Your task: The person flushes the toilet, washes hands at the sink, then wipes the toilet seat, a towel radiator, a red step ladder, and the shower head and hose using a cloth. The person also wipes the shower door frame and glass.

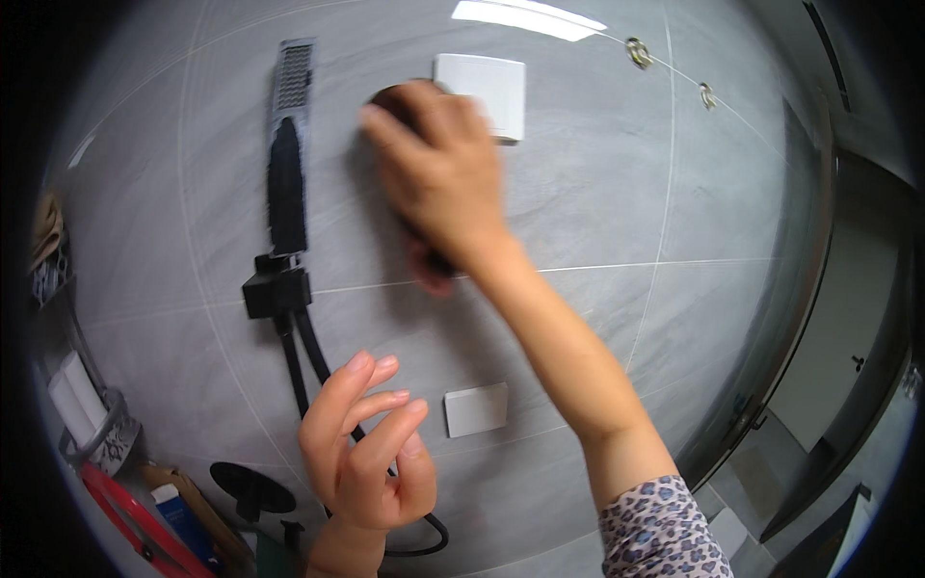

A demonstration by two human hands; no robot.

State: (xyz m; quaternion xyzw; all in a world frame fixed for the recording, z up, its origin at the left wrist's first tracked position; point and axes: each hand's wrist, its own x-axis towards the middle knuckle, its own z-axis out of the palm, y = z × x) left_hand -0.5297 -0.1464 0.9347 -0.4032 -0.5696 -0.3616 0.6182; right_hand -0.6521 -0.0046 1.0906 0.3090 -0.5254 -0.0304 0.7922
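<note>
My right hand (438,164) is raised to the grey tiled wall, its fingers bent over a dark, rounded object (393,104). Motion blurs that object and my hand covers most of it, so I cannot tell its kind. A dark lower end and a pinkish patch show below the palm. Just right of the fingers is a white square plate (506,91) on the wall, partly overlapped by them. My left hand (371,453) hangs lower, in front of the black shower hose (294,366), with loosely curled fingers apart and nothing in them.
A hand shower (287,183) hangs in a black holder (277,289) at left. Lower down are a smaller white plate (476,409) and a black round disc (252,486). Two brass-coloured fittings (638,53) sit upper right. A basket (101,438) stands far left, a doorway (838,318) far right.
</note>
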